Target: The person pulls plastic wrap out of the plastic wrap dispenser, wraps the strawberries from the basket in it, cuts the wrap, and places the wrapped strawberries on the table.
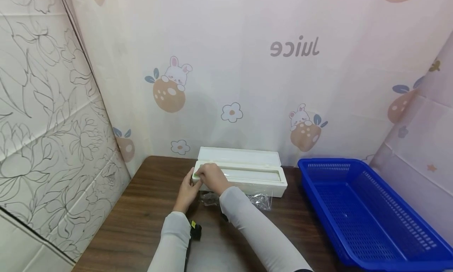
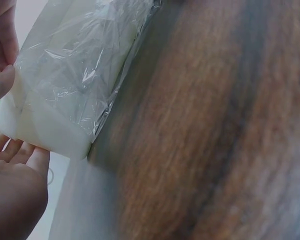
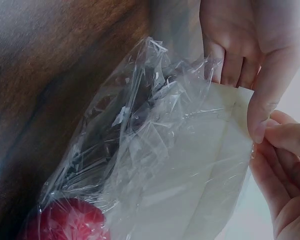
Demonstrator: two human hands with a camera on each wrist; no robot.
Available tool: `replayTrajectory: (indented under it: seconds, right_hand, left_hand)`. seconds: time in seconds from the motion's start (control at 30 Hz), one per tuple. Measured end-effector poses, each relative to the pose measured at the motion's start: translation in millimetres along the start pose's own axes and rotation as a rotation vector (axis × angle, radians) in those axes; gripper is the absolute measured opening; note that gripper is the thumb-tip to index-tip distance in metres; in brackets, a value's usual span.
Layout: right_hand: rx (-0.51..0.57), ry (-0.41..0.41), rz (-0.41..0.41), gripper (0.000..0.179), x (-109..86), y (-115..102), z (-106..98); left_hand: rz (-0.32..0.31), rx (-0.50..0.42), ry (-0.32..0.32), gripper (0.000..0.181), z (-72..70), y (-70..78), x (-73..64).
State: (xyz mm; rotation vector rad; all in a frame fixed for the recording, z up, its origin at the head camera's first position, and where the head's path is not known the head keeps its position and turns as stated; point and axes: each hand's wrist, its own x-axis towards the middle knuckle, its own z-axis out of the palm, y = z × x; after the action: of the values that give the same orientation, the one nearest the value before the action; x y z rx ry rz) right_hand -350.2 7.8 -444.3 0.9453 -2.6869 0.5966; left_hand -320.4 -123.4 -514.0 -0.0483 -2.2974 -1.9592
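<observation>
A long white cling film dispenser (image 1: 265, 188) lies near the back of the table with its lid (image 1: 240, 156) raised. Clear, crumpled cling film (image 3: 140, 135) hangs over its front. My left hand (image 1: 187, 193) holds the dispenser's left end, fingers against the end wall and thumb (image 3: 262, 110) at the top corner. At the same corner, my right hand (image 1: 213, 178) has thumb and fingertips pinched together by a small green slider (image 1: 196, 175). Fingers partly hide this contact. A red rounded thing (image 3: 70, 222) shows through the film in the right wrist view.
A blue plastic basket (image 1: 329, 221) stands on the right of the wooden table (image 1: 141, 209). Printed cloth (image 1: 230, 75) hangs close behind the table. Beside the left sleeve is a black device (image 1: 196, 232) with a yellow mark.
</observation>
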Motion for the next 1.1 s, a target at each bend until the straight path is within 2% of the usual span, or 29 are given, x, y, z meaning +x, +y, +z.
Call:
replayTrajectory:
  seconds: [0.4, 0.7, 0.8, 0.9, 1.1]
  right_hand:
    - [-0.071, -0.071, -0.034, 0.024, -0.1, -6, -4]
    - [-0.077, -0.096, -0.051, 0.027, -6.9, -10, -7]
    - [-0.053, -0.079, -0.042, 0.027, -11.7, -8, -8]
    - [-0.026, -0.047, -0.019, 0.026, -18.2, -5, -9]
    - [-0.001, 0.05, -0.037, 0.026, -33.8, 3, -16]
  left_hand:
    - [0.006, 0.021, -0.02, 0.074, -0.3, 3.2, 1.3]
    - [-0.055, -0.042, -0.03, 0.079, -1.4, 6.1, -0.8]
    - [-0.067, -0.052, -0.023, 0.081, -1.9, 6.8, -3.1]
    - [-0.052, -0.057, -0.004, 0.08, -3.1, 5.9, -5.0]
    - [-0.009, -0.059, 0.074, 0.073, -6.0, 5.4, -6.8]
